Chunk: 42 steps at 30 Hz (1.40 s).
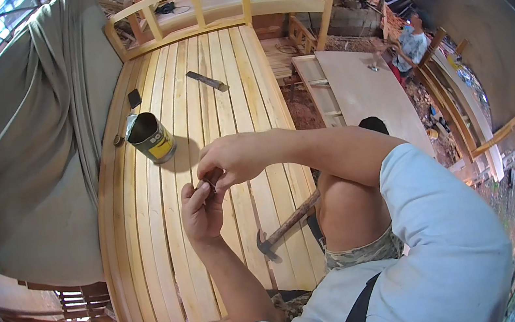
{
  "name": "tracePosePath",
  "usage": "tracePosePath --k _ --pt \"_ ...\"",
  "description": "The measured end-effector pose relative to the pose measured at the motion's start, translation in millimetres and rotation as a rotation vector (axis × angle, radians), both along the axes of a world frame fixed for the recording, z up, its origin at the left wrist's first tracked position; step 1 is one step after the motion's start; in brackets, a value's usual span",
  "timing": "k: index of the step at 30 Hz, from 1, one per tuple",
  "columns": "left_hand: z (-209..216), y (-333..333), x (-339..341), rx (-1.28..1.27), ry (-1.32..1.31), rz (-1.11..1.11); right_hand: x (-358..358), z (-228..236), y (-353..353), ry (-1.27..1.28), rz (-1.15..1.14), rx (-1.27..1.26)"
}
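Note:
My left hand point(202, 213) and my right hand point(234, 159) meet above the wooden slats, fingertips pinched together. A small dark piece point(210, 185) shows between them, mostly hidden by the fingers and too small to name. Just beyond my hands stands an open tin can point(160, 147) with a yellow and dark label. Close by my right knee lies a claw hammer point(287, 224), its head on the slats and its wooden handle slanting toward my leg. Farther off rests a narrow flat tool point(207, 81) with a greyish, worn surface.
I sit on a slatted wooden bed point(216, 55) with a railed end point(184, 13). Grey cloth point(33, 159) drapes along the left. A black flat piece point(134, 99) and a small round object point(118, 140) lie near the can. At right are a pale panel point(370, 92) and another person point(413, 47).

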State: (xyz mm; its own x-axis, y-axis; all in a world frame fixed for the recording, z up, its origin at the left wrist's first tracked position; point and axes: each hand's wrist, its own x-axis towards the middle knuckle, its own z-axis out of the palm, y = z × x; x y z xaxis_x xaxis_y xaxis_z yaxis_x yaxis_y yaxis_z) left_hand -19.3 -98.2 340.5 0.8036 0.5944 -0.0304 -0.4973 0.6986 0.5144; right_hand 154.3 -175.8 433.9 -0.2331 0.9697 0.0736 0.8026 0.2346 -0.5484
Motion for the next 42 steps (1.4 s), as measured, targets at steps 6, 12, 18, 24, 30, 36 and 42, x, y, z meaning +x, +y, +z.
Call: tracePosePath --k 6,12,18,24,30,36,42 --pt "-19.3 9.3 5.8 -0.072 -0.042 0.047 10.0 -6.6 5.1 0.070 0.035 0.050" --pt "-38.9 9.8 17.4 -0.147 -0.037 0.015 9.6 -23.9 16.7 0.071 -0.047 0.151" --pt "-63.5 -0.6 37.9 -0.089 0.309 0.243 35.8 -62.1 30.2 0.389 -0.289 0.059" --pt "-87.7 -12.0 56.9 0.269 0.423 0.322 46.8 -123.7 10.6 0.813 -0.478 -0.469" --pt "-162.7 -56.7 76.7 0.200 0.828 0.276 50.7 -231.4 -37.6 1.202 -0.664 -0.758" --pt "-244.6 -54.5 71.5 0.503 1.159 0.330 34.7 -334.7 -130.8 0.424 -0.518 -0.541" --pt "-314.0 5.5 62.6 0.581 1.163 0.516 26.6 -344.3 -149.1 -0.180 -0.108 -0.575"
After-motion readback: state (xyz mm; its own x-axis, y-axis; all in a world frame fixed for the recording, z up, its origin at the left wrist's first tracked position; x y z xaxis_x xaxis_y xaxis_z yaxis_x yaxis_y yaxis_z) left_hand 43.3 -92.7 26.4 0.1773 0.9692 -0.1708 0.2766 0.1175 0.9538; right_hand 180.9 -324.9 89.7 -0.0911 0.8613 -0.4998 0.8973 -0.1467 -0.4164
